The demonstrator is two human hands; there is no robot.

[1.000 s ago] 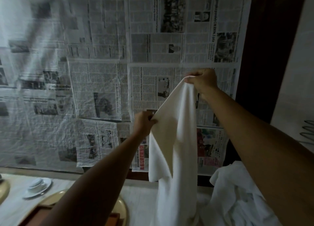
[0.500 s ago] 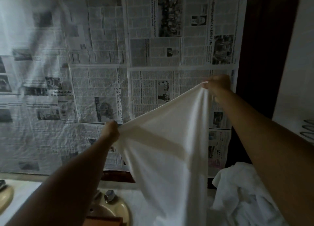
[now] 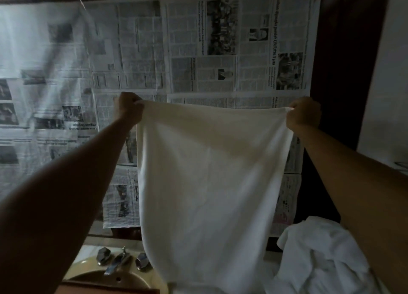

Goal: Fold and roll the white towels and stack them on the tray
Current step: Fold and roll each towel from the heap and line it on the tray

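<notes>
The fingers of the left hand [image 3: 129, 108] are curled tight round one top corner of the white towel [image 3: 209, 172]; those of the right hand [image 3: 303, 113] are pinched round the other; the top edge is drawn nearly taut between them. The cloth hangs open in the air, above the sink [image 3: 106, 278] and the counter's back edge; it is judged soft, limp and light, best held by its corners. Unfolded towels [image 3: 320, 256] are heaped at the counter's right.

The held towel [image 3: 207, 172] is plain white, as is the crumpled pile of towels [image 3: 320, 256]. Grey-and-white printed newspaper [image 3: 198, 50] covers the wall. The sink [image 3: 88, 271] is beige, its taps [image 3: 119, 259] silver.
</notes>
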